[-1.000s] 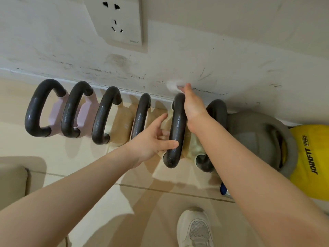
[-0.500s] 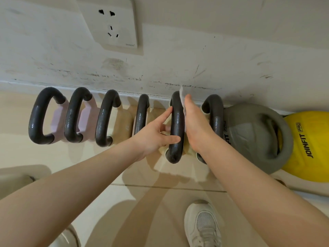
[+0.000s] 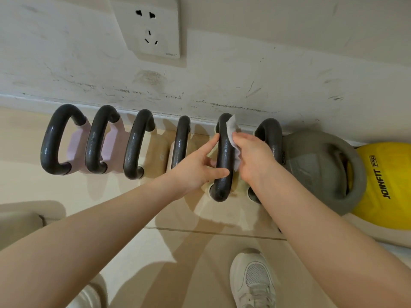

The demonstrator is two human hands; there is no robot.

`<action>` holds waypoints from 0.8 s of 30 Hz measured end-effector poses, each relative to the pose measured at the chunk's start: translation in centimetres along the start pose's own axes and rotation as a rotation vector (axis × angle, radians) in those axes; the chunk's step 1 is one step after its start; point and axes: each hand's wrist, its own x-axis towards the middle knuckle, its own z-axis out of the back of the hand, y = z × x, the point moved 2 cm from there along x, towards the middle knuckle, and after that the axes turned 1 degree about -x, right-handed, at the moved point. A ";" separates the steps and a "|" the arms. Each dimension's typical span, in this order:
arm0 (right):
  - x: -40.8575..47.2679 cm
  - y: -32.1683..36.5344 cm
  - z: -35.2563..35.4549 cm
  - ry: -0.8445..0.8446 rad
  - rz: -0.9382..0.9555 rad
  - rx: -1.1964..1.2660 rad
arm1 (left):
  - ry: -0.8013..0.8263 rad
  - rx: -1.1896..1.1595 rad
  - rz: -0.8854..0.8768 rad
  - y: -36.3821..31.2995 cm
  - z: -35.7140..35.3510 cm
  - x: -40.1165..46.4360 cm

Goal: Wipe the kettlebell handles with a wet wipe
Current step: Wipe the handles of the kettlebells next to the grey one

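Several kettlebells with dark handles stand in a row along the wall. My left hand [image 3: 195, 167] grips the fifth handle [image 3: 224, 156] from the left side, thumb across its front and index finger up along it. My right hand [image 3: 253, 158] holds a white wet wipe [image 3: 232, 134] against the right side of that same handle. The wipe's top corner sticks up near the handle's far bend. Most of the wipe is hidden under my right palm.
To the right stand a sixth dark handle [image 3: 272, 138], a large grey kettlebell [image 3: 315, 167] and a yellow JOINFIT one [image 3: 387, 185]. A scuffed white wall with a socket [image 3: 151, 27] runs behind. My white shoe [image 3: 253, 283] is on the tiled floor below.
My right hand has slid with the wipe from the far top of the handle down its right side toward me. My left hand has kept its hold on the handle.
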 end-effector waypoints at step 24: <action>-2.8 -4.8 1.9 0.138 1.430 -2.199 | -0.118 0.000 -0.148 -0.7 7.4 -4.5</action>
